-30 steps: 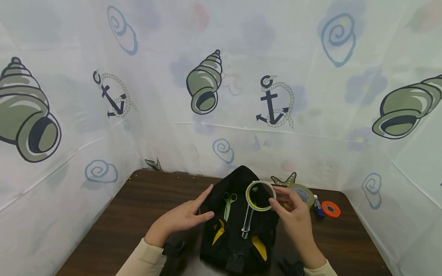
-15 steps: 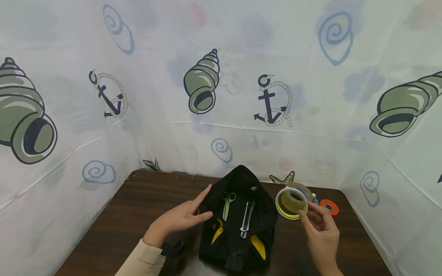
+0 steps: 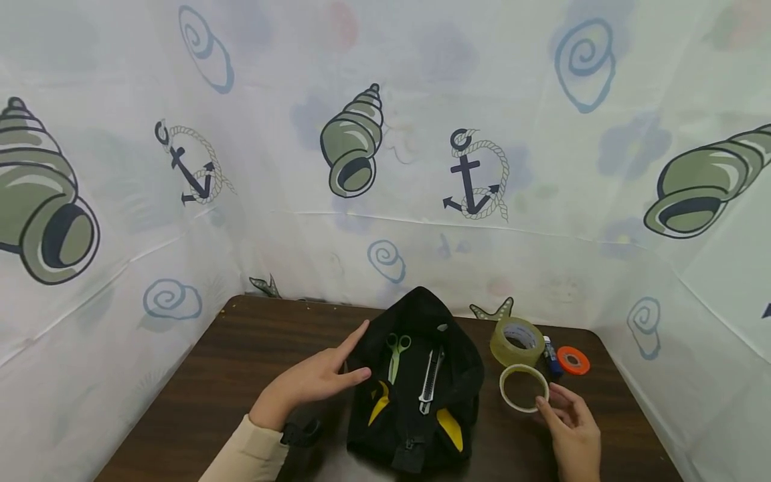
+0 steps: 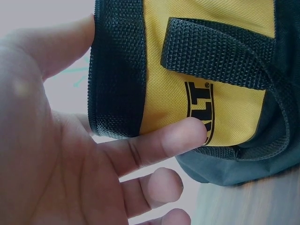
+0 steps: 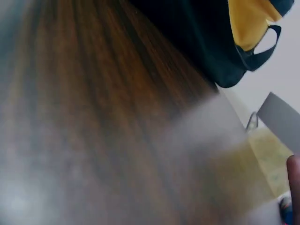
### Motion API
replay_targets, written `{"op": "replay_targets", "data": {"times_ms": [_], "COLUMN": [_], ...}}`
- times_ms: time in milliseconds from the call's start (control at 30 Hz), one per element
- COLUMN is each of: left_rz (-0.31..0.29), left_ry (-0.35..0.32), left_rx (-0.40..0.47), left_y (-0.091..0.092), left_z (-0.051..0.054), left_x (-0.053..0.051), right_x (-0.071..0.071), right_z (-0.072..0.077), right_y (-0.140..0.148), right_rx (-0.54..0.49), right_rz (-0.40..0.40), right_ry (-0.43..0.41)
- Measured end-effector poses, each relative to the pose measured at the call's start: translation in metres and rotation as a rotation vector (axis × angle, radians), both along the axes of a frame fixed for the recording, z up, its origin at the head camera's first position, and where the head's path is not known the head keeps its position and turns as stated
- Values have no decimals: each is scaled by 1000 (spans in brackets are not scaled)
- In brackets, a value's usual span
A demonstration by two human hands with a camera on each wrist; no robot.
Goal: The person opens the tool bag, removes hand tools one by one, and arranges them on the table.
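Note:
The black bag (image 3: 424, 314) stands with its mouth spread, green-handled scissors (image 3: 394, 358) and a box cutter (image 3: 430, 381) inside. My left hand (image 3: 313, 385) touches its left rim, thumb toward the inside. In the left wrist view the straight fingers of the left hand (image 4: 70, 154) lie against the yellow side panel (image 4: 164, 103). My right hand (image 3: 575, 428) pinches the right edge of a narrow pale tape ring (image 3: 506, 400), right of the bag; whether the ring touches the table cannot be told. Only a fingertip (image 5: 294, 178) shows at the right wrist view's edge.
Behind the ring stands a wide clear tape roll (image 3: 502, 348), with a blue glue stick (image 3: 551, 358) and an orange roll (image 3: 583, 365) to its right. The brown table (image 3: 271, 328) meets a patterned cloth wall (image 3: 421, 261) at its back.
My right hand has carried the tape ring from over the bag to the right, then lower, in front of the clear roll. The left hand has stayed at the bag's rim.

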State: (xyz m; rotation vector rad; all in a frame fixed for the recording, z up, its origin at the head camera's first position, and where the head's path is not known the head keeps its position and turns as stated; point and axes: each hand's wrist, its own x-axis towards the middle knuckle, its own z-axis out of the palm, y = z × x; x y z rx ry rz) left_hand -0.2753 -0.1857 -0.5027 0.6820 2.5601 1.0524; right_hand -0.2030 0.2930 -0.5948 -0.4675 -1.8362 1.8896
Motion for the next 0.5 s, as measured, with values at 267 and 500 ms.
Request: {"op": "replay_targets", "data": {"times_ms": [267, 500], "left_rz": [-13, -15], "left_ry": [-6, 5], "left_rx": [1, -4], "left_y": [2, 2], "left_z": [0, 0], "left_x": [1, 2], "right_x": [1, 1], "right_z": [-8, -6], "right_y": [13, 18], "right_rx": [-42, 4], "right_rz": [142, 204], "right_ry": [-202, -259]}}
